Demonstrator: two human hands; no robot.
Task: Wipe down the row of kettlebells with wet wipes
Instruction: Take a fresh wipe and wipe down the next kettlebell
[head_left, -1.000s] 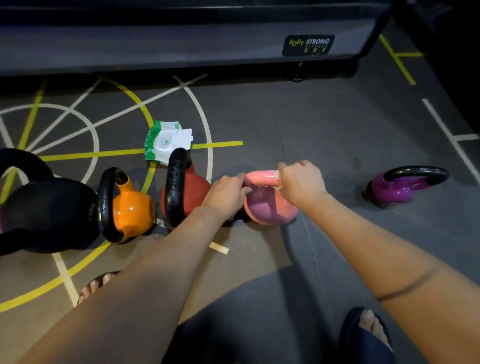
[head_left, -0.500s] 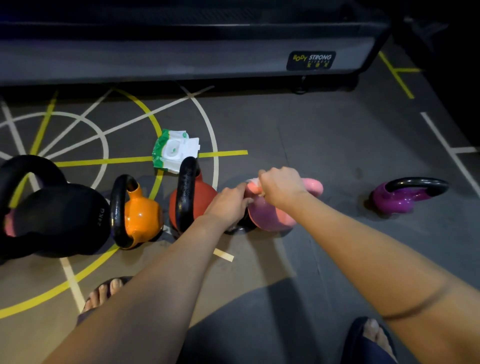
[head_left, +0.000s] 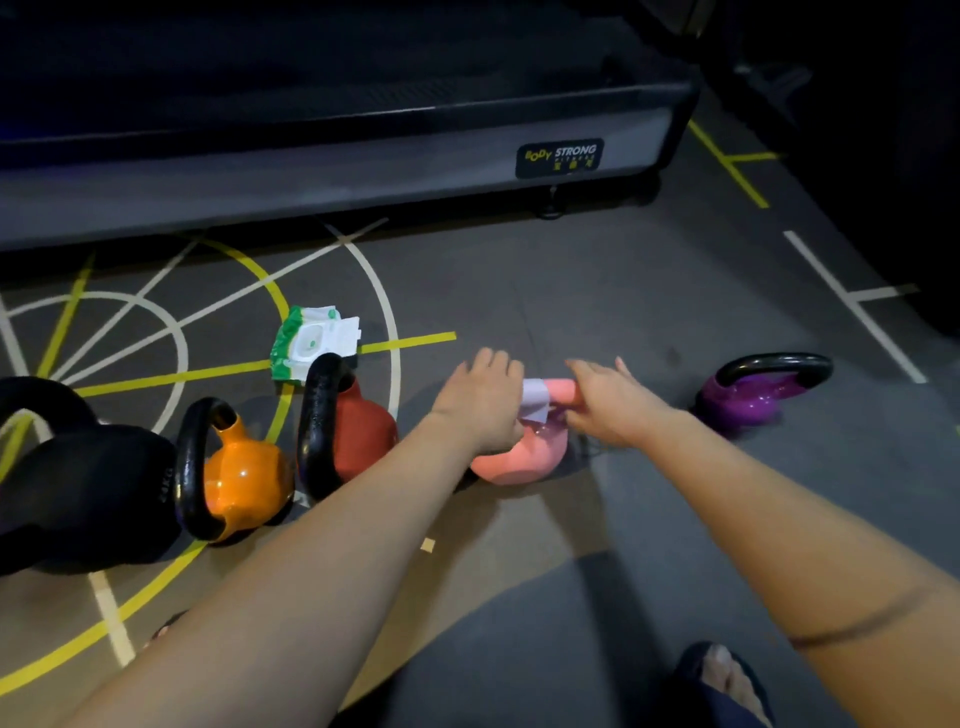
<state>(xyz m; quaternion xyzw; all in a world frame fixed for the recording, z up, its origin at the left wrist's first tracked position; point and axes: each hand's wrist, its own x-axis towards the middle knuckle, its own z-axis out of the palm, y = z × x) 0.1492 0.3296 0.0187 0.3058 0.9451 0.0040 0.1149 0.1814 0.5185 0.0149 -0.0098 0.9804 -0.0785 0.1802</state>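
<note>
The pink kettlebell (head_left: 519, 460) lies tilted on the floor in the middle of the row. A white wet wipe (head_left: 536, 400) is draped over its handle. My left hand (head_left: 483, 402) grips the wipe's left edge against the handle. My right hand (head_left: 615, 408) curls round the handle's right end, just right of the wipe. To the left stand a red kettlebell (head_left: 358, 431), an orange kettlebell (head_left: 244, 475) and a big black kettlebell (head_left: 83, 493). A purple kettlebell (head_left: 748, 397) sits apart at the right.
A green-and-white wipes pack (head_left: 311, 343) lies open on the floor behind the red kettlebell. A long grey machine base (head_left: 311, 171) runs across the back. My feet in sandals (head_left: 722, 686) are at the bottom edge.
My right hand slid right along the pink handle, off the wipe. My left hand moved up onto the handle at the wipe. The pink kettlebell has tipped over further.
</note>
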